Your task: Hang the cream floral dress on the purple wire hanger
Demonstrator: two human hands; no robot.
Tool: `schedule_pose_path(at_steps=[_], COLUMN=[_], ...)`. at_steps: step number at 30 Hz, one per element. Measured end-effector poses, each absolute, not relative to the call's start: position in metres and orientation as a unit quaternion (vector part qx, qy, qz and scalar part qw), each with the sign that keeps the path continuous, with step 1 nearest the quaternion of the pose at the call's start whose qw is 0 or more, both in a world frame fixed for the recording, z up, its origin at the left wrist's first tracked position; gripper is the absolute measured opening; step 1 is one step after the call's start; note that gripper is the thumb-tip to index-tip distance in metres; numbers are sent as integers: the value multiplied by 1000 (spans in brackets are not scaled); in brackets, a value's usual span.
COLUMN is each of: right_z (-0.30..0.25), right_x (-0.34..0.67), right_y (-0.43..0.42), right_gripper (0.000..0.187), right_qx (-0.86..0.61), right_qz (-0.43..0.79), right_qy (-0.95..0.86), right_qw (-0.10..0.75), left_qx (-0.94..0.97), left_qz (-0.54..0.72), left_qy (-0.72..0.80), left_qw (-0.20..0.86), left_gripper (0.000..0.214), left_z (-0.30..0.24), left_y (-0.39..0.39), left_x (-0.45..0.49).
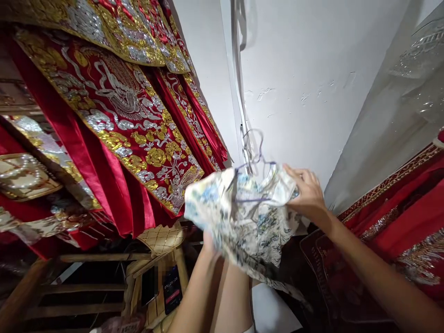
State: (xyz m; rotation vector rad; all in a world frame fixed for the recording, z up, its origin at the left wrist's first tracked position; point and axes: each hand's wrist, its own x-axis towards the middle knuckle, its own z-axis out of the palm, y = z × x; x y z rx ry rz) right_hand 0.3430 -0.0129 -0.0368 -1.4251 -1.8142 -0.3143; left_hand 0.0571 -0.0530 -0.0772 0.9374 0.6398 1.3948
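Observation:
A white floral top [256,231] with blue, yellow and dark print hangs in front of me on a thin purple wire hanger [259,149]. My right hand [307,189] is closed on the top's right shoulder, beside the hanger's end. Low on the left side, my left hand [209,243] meets the cloth. Its fingers are hidden by the fabric, and that part is smeared by motion. The hanger's hook stands above the neckline, and its lower bar shows through the neck opening.
Red robes with gold and silver embroidery [138,125] hang at left. Behind is a white wall [305,92] with a vertical strip [236,78]. Red garments [416,199] hang at right under clear plastic. A wooden chair [142,263] holds a phone [172,289] and a cream quilted bag [163,238].

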Motion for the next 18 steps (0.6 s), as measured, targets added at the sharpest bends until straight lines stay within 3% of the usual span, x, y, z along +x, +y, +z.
schedule_pose_path(at_steps=[6, 10, 12, 14, 16, 18], right_z=[21, 4, -32, -83, -136, -177], right_x=[333, 310, 298, 283, 265, 249], right_y=[14, -3, -27, -58, -92, -120], right_gripper=[78, 79, 60, 39, 35, 38], right_qx=[-559, -500, -472, -429, -434, -451], right_qz=[-124, -86, 3, 192, 367, 450], right_qy=[-719, -753, -750, -746, -690, -608], right_qw=[394, 419, 463, 472, 448, 474], left_qx=[370, 313, 263, 238, 251, 287], left_qz=[637, 669, 683, 689, 687, 678], left_qy=[395, 452, 460, 468, 480, 493], left_qw=[549, 501, 503, 500, 484, 464], left_gripper=[69, 77, 75, 75, 76, 76], left_z=[-117, -152, -168, -179, -184, -186], left_y=[-67, -96, -112, -124, -129, -129], left_x=[71, 95, 104, 109, 110, 108])
